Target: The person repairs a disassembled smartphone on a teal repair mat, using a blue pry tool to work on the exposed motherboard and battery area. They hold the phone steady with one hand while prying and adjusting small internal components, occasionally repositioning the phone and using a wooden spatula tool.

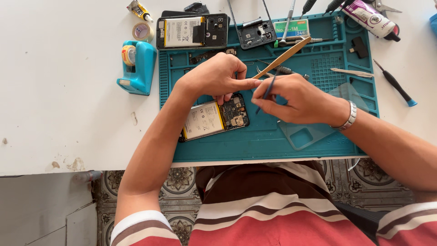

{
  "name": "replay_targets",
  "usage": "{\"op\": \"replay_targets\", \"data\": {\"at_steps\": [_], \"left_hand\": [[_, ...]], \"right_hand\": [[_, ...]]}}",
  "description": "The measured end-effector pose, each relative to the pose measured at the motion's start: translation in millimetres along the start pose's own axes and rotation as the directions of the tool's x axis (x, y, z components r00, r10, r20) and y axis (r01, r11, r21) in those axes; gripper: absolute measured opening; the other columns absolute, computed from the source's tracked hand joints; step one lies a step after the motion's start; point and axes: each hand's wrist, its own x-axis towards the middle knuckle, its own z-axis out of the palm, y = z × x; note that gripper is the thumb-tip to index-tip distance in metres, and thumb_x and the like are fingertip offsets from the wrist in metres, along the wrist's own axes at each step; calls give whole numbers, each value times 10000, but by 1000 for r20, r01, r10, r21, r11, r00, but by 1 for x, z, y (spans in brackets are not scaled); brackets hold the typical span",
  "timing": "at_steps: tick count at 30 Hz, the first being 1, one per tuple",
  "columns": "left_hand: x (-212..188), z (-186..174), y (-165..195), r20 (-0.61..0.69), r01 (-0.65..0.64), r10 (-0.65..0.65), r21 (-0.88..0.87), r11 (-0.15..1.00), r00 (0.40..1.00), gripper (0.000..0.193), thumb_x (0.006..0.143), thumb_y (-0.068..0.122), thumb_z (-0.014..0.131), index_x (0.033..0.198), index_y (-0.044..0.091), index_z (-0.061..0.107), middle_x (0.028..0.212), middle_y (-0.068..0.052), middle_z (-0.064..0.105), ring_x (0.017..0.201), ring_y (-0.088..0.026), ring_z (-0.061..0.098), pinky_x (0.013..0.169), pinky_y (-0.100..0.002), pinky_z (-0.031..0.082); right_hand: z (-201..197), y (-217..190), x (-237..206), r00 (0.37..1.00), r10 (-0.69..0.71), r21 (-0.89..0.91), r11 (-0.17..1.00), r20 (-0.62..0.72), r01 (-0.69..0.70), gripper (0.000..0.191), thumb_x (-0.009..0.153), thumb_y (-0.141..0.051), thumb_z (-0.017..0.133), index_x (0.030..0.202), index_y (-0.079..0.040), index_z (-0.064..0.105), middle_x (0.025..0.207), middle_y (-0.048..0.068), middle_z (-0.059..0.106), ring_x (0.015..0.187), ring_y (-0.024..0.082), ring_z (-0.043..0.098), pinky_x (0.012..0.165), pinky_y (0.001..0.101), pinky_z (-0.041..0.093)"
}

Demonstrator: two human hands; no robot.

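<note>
Opened smartphone (214, 119) lies back-off on the teal repair mat (268, 141), near the mat's front-left corner — yellow-edged battery toward the person, bare circuit board at the far end.

Left hand (214, 77) sits over the phone's board end, fingers curled down onto it, forefinger stretched right toward the other hand. Whether anything small is pinched under those fingers I cannot tell.

Right hand (291, 98) is just right of the phone, fingers closed narrow around a thin dark pry tool (268, 91), its tip pointing down toward the mat beside the board. A bamboo-coloured spudger (284, 57) slants up and away behind the two hands; its lower end is hidden among the fingers, so I cannot tell which hand has it.

Judgement on doing this well: the left hand should press the frame flat rather than the board, so the phone doesn't skate on the mat. Work the tool tip low and shallow, levering at connector edges, well off the battery — a puncture there is the main hazard. Small force, short strokes.

Around the mat: second opened phone (192, 31) at its far-left corner, teal tape dispenser (136, 66) on the white counter (68, 114) left of it, metal tweezers (351, 72) on the mat's right side, blue-tipped screwdriver (395, 84) off its right edge.
</note>
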Motion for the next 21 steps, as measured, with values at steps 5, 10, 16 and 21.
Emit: {"op": "replay_targets", "data": {"at_steps": [5,10,16,21], "left_hand": [[1,2,-2,-13,-10,10,23,1000,1000,518,898,520,714,663,66,629,512,-54,647,414,-120,669,383,-258,550],[1,2,-3,-9,-15,16,36,999,1000,522,904,516,718,664,59,641,515,-58,654,418,-120,674,392,-252,556],[2,2,-4,-14,-22,23,34,999,1000,513,906,506,718,672,54,646,517,-58,657,422,-120,677,392,-251,559],[3,2,-5,-16,-22,23,42,999,1000,504,909,505,711,682,59,654,517,-61,660,415,-124,676,387,-253,553]], "right_hand": [[11,8,-4,988,117,321,936,100,-143,149,971,-64,624,1081,-18,714,897,64,783,803,105,763,666,238,599],[19,15,-2,978,155,364,910,142,-197,153,981,-59,618,1084,-12,721,921,68,792,800,89,748,646,221,590],[18,17,-2,951,262,356,883,164,-305,156,986,-77,612,1077,-32,731,895,55,798,719,71,687,555,223,529],[18,17,-2,971,185,368,901,152,-230,148,997,-84,613,1084,-29,721,912,57,792,744,60,699,600,203,543]]}}
